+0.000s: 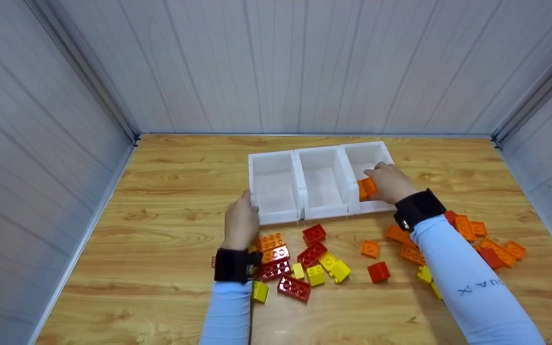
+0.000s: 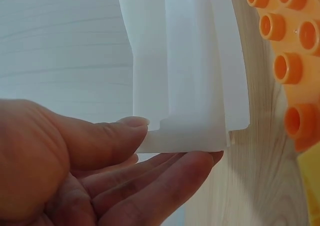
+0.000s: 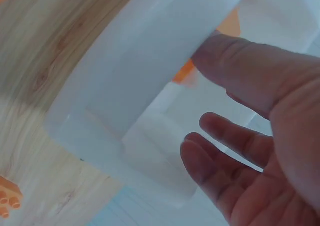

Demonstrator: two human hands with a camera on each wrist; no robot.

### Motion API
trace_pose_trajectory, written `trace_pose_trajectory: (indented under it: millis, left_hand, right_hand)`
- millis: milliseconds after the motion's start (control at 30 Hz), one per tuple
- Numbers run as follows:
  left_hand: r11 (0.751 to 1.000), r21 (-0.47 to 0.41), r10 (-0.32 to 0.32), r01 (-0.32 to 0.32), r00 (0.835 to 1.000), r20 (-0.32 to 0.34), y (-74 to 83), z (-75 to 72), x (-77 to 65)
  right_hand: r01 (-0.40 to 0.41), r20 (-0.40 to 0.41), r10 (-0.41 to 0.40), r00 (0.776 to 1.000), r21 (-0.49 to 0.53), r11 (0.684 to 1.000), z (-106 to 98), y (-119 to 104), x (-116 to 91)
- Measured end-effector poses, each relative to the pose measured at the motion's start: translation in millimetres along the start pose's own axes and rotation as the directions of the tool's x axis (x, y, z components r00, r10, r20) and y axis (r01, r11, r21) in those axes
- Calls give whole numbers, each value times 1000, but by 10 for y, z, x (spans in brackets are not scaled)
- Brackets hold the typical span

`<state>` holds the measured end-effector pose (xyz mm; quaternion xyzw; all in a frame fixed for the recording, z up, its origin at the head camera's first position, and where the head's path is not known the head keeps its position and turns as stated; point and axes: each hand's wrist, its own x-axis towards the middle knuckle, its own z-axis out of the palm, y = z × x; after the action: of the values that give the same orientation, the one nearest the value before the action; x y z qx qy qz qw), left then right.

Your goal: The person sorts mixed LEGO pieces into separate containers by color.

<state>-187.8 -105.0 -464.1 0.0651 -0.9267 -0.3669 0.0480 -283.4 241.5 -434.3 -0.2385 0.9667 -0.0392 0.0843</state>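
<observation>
Three white bins stand side by side: a left bin (image 1: 276, 215), a middle bin (image 1: 326, 210) and a right bin (image 1: 374, 207). My left hand (image 1: 241, 221) pinches the left bin's near left corner, thumb on one side of the wall and fingers under its edge in the left wrist view. My right hand (image 1: 391, 183) reaches into the right bin with its fingers spread apart in the right wrist view. Orange bricks (image 1: 366, 189) are inside that bin beside the hand; the thumb partly covers them in the right wrist view.
Red, yellow and orange bricks lie in front of the left and middle bins, among them a dark red brick (image 1: 294, 287). More orange and red bricks, such as an orange brick (image 1: 464, 227), lie around the right forearm. Panel walls (image 1: 276, 67) enclose the wooden table (image 1: 170, 191).
</observation>
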Motion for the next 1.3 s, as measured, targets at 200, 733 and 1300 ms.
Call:
trace_pose_trajectory:
  millis: [200, 733, 1300]
  left_hand:
    - [999, 9, 41, -41, 999, -10, -14, -7, -15]
    - [998, 6, 57, -57, 998, -7, -39, -61, -14]
    - [999, -34, -8, 9, 999, 33, -157, -215, -21]
  right_hand:
    - [-3, -104, 14, 994, 104, 995, 19, 26, -169]
    - [-185, -197, 278, 940, 389, 902, 441, -131, -1186]
    - [-237, -56, 284, 957, 412, 880, 441, -226, -1268]
